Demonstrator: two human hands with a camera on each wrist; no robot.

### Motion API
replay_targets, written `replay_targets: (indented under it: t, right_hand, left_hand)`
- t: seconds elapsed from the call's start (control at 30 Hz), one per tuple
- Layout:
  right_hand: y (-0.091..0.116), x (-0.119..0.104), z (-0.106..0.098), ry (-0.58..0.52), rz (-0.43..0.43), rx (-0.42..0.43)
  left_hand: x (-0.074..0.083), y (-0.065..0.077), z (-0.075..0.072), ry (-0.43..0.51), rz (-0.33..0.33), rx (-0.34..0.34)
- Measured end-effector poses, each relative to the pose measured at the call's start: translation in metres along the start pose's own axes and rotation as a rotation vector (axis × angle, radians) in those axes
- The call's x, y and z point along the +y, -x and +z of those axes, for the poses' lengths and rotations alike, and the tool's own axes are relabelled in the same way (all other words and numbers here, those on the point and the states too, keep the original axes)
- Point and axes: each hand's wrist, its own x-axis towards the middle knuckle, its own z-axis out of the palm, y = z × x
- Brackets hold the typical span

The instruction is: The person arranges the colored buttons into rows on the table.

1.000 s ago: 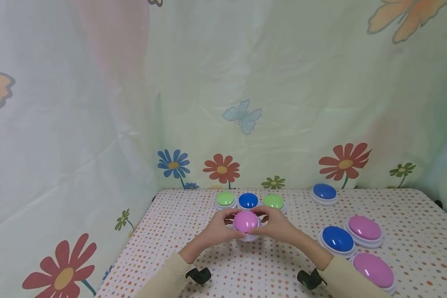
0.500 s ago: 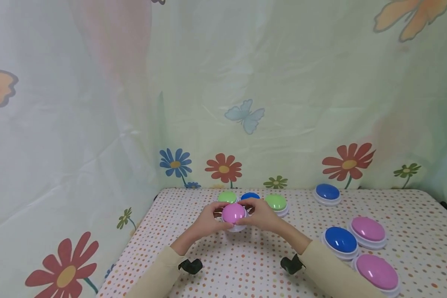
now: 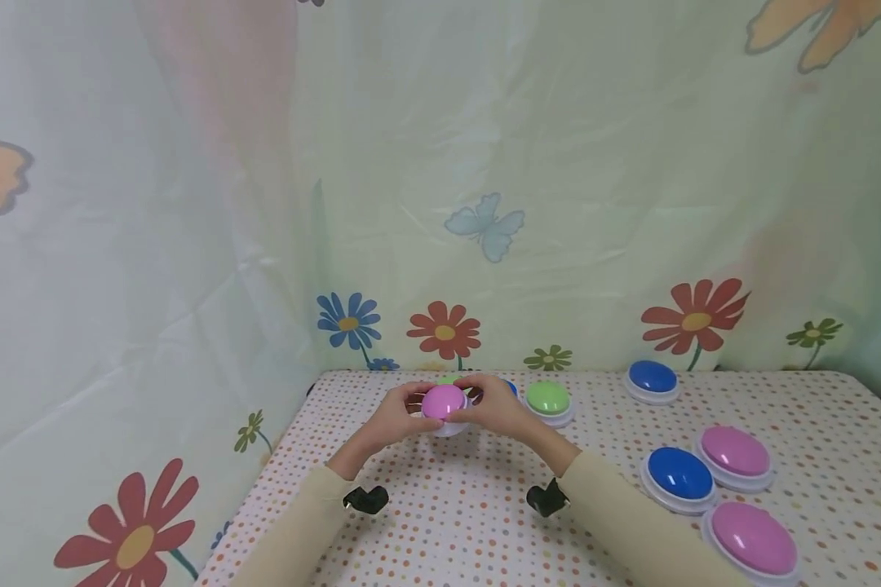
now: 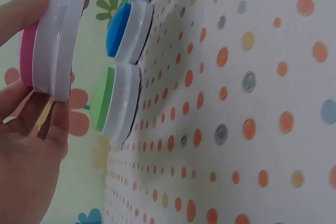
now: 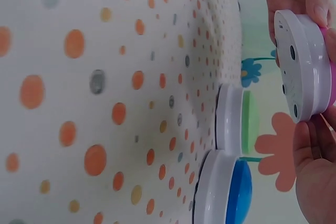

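Both hands hold a pink dome push button (image 3: 443,402) with a white base, raised above the table. My left hand (image 3: 398,417) grips its left side, and my right hand (image 3: 498,405) grips its right side. The thumbs are at the near edge. In the right wrist view the underside of the white base (image 5: 294,66) shows, apart from the tabletop. Behind it stand a green button (image 4: 102,100), a blue button (image 4: 119,30) and another green button (image 3: 547,398) in a row. In the head view the hands mostly hide the first green one and the blue one.
On the right of the table (image 3: 440,522) sit a blue button (image 3: 679,473) and two pink buttons, one behind (image 3: 736,451) and one in front (image 3: 753,538). Another blue button (image 3: 653,377) stands near the back edge. A flowered curtain (image 3: 382,244) hangs behind the table.
Both hands have carried the pink button left and farther back across the table. It now covers much of the left green button and the blue one in the head view.
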Motion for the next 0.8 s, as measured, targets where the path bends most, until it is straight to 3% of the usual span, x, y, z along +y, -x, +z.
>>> replay_targets:
  t: [0.17, 0.37, 0.6, 0.8]
  right_hand:
    - [-0.011, -0.001, 0.003, -0.004, 0.008, 0.008]
    - [-0.028, -0.005, 0.007, 0.010, 0.011, 0.000]
    - [-0.048, -0.006, 0.013, 0.015, -0.042, -0.062]
    - [-0.063, 0.001, 0.016, 0.062, -0.039, -0.073]
  left_hand:
    - [-0.001, -0.004, -0.007, 0.008, -0.010, 0.012]
    - [-0.006, -0.011, -0.020, 0.001, 0.049, 0.023]
    - [-0.012, -0.019, -0.033, 0.001, -0.024, 0.057]
    - [-0.022, -0.028, -0.038, -0.010, -0.064, 0.065]
